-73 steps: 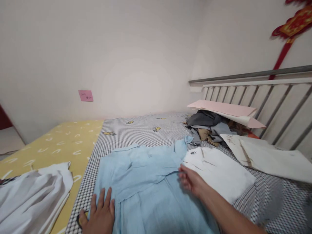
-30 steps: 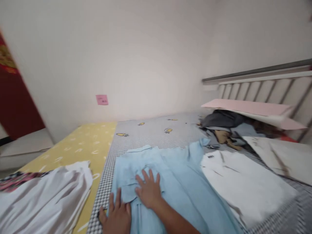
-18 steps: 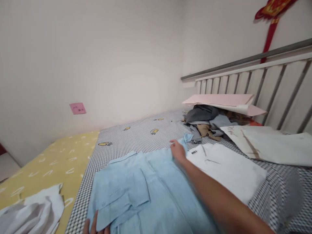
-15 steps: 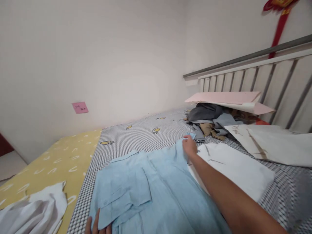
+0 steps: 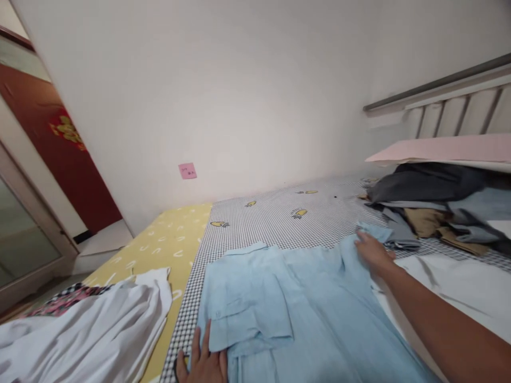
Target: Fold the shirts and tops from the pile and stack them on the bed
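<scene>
On bed [image 5: 271, 223], left hand [image 5: 203, 364] presses blue shirt [image 5: 303, 303] flat, fingers wide; right hand [image 5: 373, 250] on its far sleeve, grip unclear.

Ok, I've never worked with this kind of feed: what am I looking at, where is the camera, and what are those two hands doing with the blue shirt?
There is no machine here: these are a person's two bare hands, seen from one camera worn on the head, looking forward and down. A light blue shirt lies spread on a checked sheet on a bed. The left hand lies flat on the shirt's near edge. The right hand reaches its far sleeve; whether it pinches the cloth is unclear. A white garment lies left, a white cloth right, and a clothes pile beyond.
</scene>
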The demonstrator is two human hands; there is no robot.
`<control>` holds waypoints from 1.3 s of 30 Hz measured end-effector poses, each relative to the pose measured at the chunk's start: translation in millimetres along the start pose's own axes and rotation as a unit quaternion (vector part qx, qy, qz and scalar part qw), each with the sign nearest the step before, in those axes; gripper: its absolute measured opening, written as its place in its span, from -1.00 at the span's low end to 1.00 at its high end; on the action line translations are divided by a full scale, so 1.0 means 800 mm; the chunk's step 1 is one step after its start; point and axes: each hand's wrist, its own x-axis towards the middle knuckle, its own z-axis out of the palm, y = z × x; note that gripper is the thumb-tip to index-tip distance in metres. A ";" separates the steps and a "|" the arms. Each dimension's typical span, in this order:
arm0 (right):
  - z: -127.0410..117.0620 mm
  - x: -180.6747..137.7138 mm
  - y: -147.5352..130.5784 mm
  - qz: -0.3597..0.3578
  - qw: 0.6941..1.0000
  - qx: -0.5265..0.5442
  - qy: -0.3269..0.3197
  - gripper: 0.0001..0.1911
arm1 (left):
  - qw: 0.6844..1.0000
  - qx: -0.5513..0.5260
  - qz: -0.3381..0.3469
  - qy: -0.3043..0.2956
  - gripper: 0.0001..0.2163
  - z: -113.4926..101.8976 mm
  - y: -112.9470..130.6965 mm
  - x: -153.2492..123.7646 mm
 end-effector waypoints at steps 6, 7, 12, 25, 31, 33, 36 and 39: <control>0.000 -0.044 -0.111 -0.143 0.990 0.001 0.011 -0.43 | 0.999 -0.037 0.023 -0.022 -0.56 0.004 -0.006 0.001; 0.000 -0.060 -0.140 -0.183 0.983 0.008 0.016 -0.42 | 0.999 -0.041 0.026 -0.021 -0.56 0.004 -0.006 0.001; 0.007 -0.180 -0.285 -0.387 0.916 0.096 -0.047 -0.30 | 0.999 -0.031 0.020 0.022 -0.54 -0.006 -0.001 -0.002; -0.109 -0.365 -0.100 -0.190 0.849 0.406 -0.280 -0.63 | 0.995 -0.066 0.054 -0.041 -0.54 -0.054 -0.001 0.002; -0.162 -0.416 0.151 0.187 0.863 0.428 -0.191 -0.43 | 0.981 -0.097 0.106 -0.134 -0.53 -0.081 -0.024 -0.017; -0.149 -0.449 0.199 0.271 0.829 0.443 -0.207 -0.44 | 0.979 -0.097 0.111 -0.139 -0.54 -0.093 -0.034 -0.036; -0.111 -0.490 0.216 0.329 0.765 0.504 -0.229 -0.44 | 0.982 -0.123 0.111 -0.092 -0.57 -0.115 -0.040 -0.074; -0.070 -0.508 0.184 0.326 0.696 0.585 -0.261 -0.36 | 0.965 -0.225 0.133 0.002 -0.60 -0.133 -0.023 -0.129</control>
